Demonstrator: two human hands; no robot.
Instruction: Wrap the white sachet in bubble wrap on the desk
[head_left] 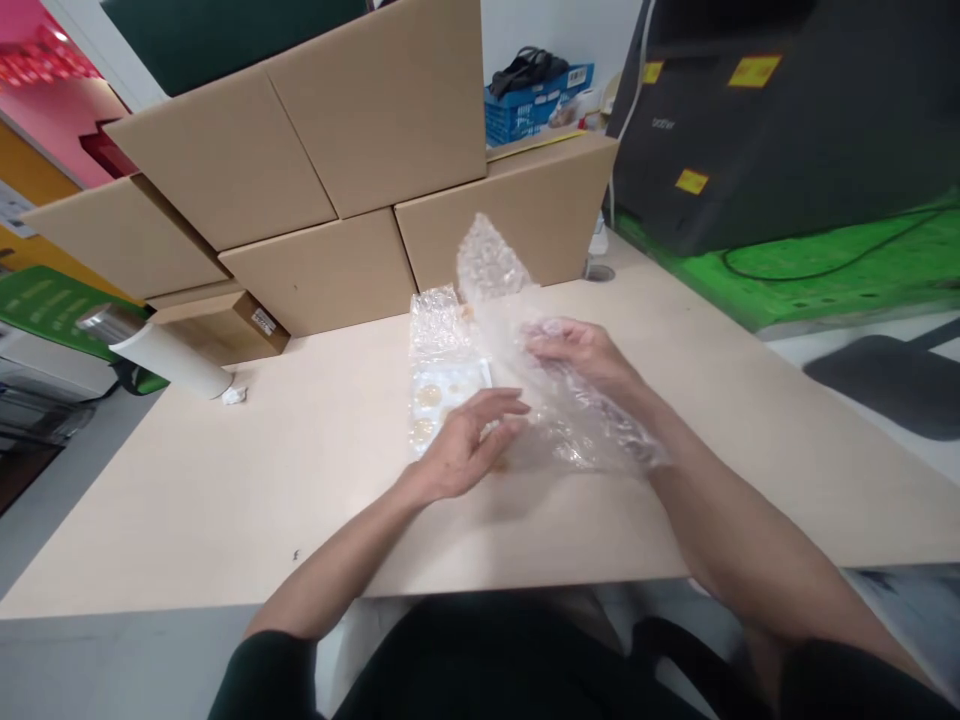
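- From the head view: pinching clear plastic wrap in the right hand, just right of the patterned pack.
- Holding the left hand with fingers parted and bent, over the pack's near right part; cannot tell whether touching.
- Showing the worktop beneath the pack, cardboard boxes behind, a white bottle well left.

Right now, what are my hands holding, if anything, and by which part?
Your right hand holds clear plastic wrap partway along its length. Your left hand looks loosely open, with no hold visible.
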